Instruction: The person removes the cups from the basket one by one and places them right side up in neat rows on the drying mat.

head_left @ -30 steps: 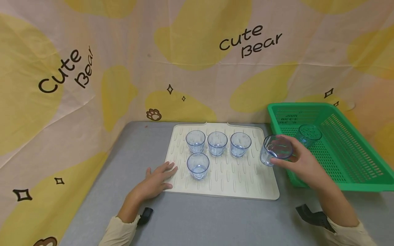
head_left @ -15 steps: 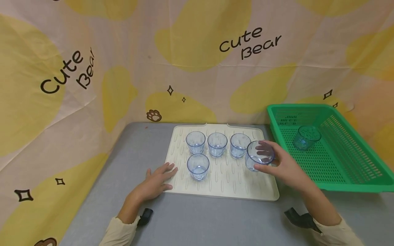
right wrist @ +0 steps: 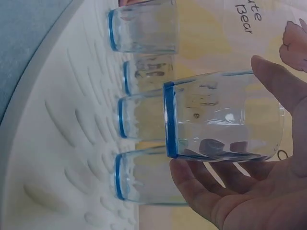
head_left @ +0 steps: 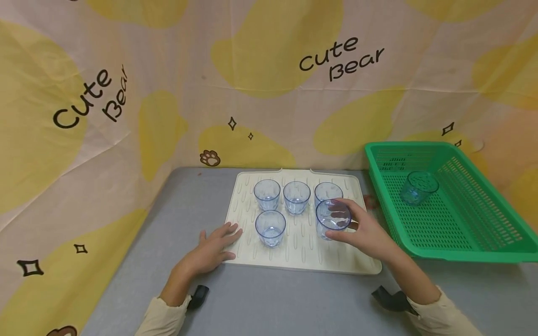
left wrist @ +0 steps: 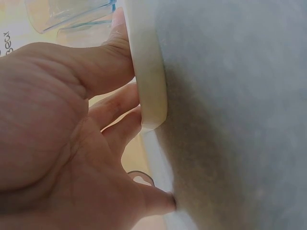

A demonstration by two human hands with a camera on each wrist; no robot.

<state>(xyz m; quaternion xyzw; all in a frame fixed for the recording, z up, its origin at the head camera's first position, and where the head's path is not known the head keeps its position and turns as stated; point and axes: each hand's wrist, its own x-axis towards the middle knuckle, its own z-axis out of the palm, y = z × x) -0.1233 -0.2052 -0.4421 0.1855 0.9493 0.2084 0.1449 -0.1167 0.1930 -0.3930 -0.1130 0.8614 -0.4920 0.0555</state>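
Observation:
My right hand (head_left: 371, 234) holds a clear bluish drinking glass (right wrist: 218, 117) by its sides, thumb on one side and fingers on the other. Mouth up, the glass hangs just above the white ridged tray (head_left: 300, 254), in front of the right-hand glass (head_left: 329, 190) of the back row. Two more glasses stand to the left in that row, and a single glass (head_left: 270, 229) stands in front at the left. My left hand (head_left: 208, 250) rests at the tray's left edge, fingers spread; the left wrist view has the thumb (left wrist: 108, 64) against the rim.
At the right stands a green plastic basket (head_left: 475, 254) with slotted walls; one glass (head_left: 419, 187) sits inside toward its back left. Grey tabletop (head_left: 277, 303) runs in front of the tray. A patterned cloth (head_left: 269, 84) hangs behind and along the left.
My right hand has carried the glass leftward, from beside the basket to above the tray's right half. The left hand stays at the tray edge, and the standing glasses have not moved.

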